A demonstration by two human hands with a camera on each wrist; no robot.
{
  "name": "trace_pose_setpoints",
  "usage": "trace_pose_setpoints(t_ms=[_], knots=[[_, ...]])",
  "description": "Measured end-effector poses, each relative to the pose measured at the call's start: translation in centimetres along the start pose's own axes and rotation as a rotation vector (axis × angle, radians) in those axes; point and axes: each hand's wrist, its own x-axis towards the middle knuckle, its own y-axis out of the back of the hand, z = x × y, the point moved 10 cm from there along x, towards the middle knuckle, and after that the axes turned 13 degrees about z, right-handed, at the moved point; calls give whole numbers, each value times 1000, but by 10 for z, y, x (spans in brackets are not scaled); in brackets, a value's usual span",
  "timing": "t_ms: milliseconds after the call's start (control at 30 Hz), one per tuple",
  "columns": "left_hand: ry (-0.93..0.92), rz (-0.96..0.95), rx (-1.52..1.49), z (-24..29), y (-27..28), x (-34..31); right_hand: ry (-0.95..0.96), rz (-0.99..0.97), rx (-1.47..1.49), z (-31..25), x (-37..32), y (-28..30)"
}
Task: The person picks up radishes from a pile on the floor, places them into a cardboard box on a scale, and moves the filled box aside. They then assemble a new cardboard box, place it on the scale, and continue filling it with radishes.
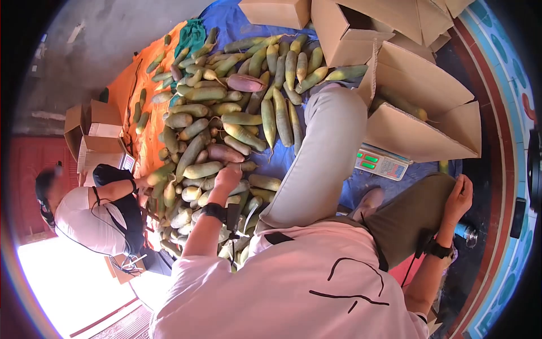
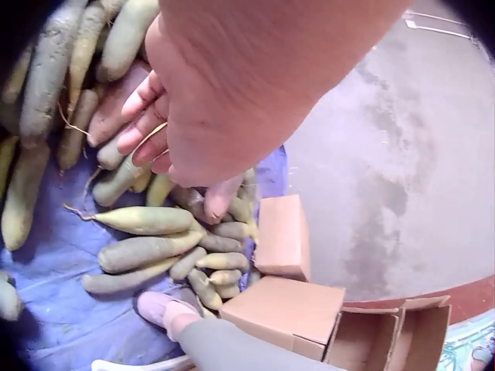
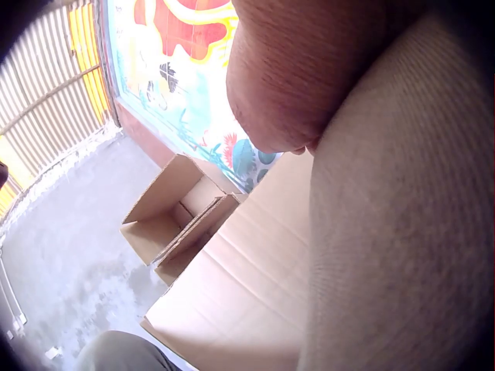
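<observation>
My left hand [image 1: 227, 178] reaches down over a big heap of long green radishes [image 1: 203, 169]. Just beyond its fingers lies a pinkish-red radish [image 1: 224, 153]. In the left wrist view the fingers of this hand [image 2: 224, 93] hang loosely bent beside the pinkish radish [image 2: 116, 104], with no radish gripped. My right hand [image 1: 460, 198] rests on my right knee, its fingers relaxed and holding nothing. The right wrist view shows mostly the heel of that hand [image 3: 286, 93] against the trouser leg [image 3: 402, 216]; its fingers are hidden there.
An open cardboard box [image 1: 423, 133] with radishes inside stands on a digital scale [image 1: 381, 164] ahead of my legs. More boxes [image 1: 344, 34] stand behind it. A blue sheet [image 1: 231, 20] and an orange sheet [image 1: 121, 90] lie under the heap. Another person [image 1: 93, 217] works at the left.
</observation>
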Motion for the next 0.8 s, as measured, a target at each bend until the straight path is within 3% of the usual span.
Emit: trace_pose_setpoints(t_ms=[67,200,333,433,500,800], knots=[[358,-58,-243,-17,-13,-13,22,-4,3,-2,0,0],[414,-16,-371,0,24,-17,12,-11,-25,0,0,-1],[432,-36,-340,-18,10,-13,13,-13,10,1,0,-3],[488,-51,-277,-46,1,-17,11,2,8,1,-1,-1],[495,101,-146,-75,9,-18,4,-8,34,3,-1,-1],[781,-9,66,-153,18,-46,28,-6,-15,8,-2,2]])
